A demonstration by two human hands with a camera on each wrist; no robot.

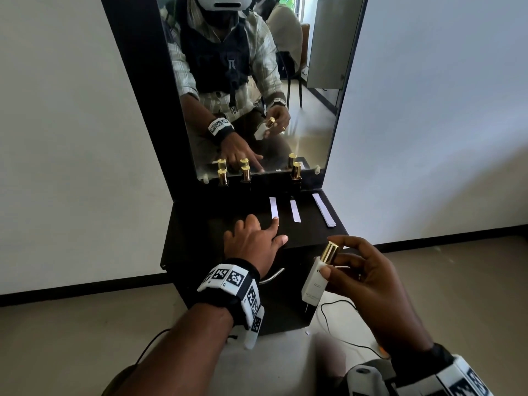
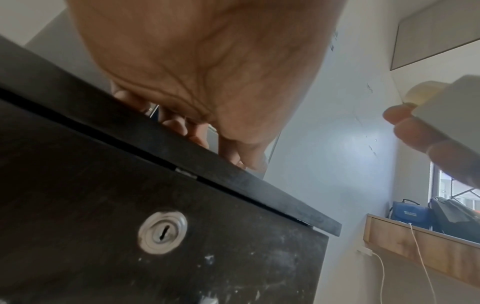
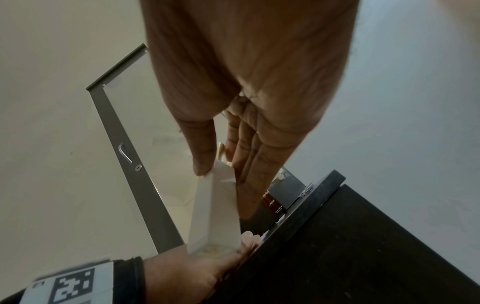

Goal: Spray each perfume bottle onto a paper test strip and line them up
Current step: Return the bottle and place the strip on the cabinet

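Note:
My right hand point(image 1: 368, 278) grips a white perfume bottle point(image 1: 313, 284) with a gold cap point(image 1: 329, 250), tilted, in the air off the black table's front right corner. The same bottle point(image 3: 215, 209) shows in the right wrist view, pinched between thumb and fingers. My left hand point(image 1: 254, 241) lies flat on the table top point(image 1: 308, 232), its index fingertip touching the near end of the leftmost paper strip point(image 1: 273, 207). Two more strips point(image 1: 295, 211) point(image 1: 323, 210) lie to the right. Three gold-capped dark bottles point(image 1: 223, 177) point(image 1: 245, 174) point(image 1: 296, 174) stand at the back.
A mirror point(image 1: 308, 81) rises behind the bottles and reflects a person. The cabinet front below carries a lock point(image 2: 162, 232) and a metal handle point(image 1: 273, 275). Cables point(image 1: 343, 324) trail on the floor at right. A wooden shelf point(image 2: 415, 246) holds bags.

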